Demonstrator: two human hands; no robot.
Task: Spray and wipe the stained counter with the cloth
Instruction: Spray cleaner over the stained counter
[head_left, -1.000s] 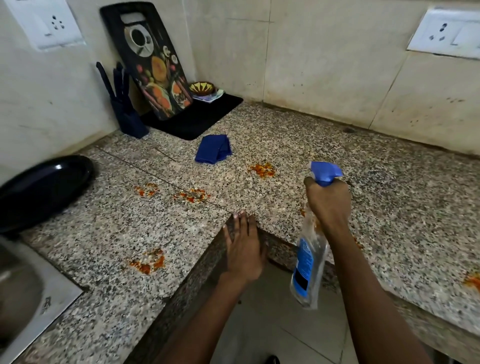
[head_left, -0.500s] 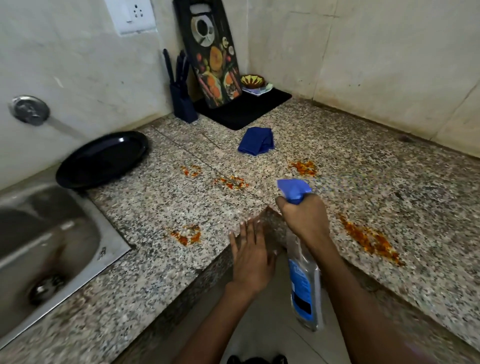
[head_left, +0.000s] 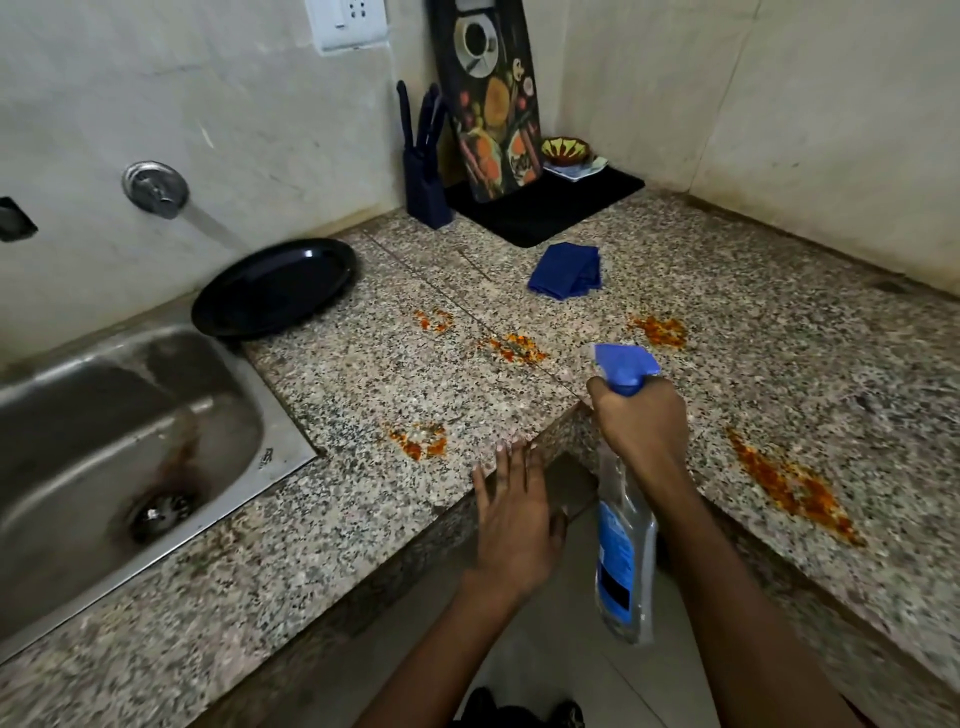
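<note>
granite counter | orange stains | blue cloth | black plate | black mat

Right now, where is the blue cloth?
The folded blue cloth lies untouched toward the back of the granite counter, just in front of the black mat, beyond the orange stains and the right hand holding the spray bottle.

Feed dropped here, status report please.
Right hand gripping spray bottle; left hand open on counter edge. Cloth untouched. Stains unwiped. Nothing blocking.
</note>
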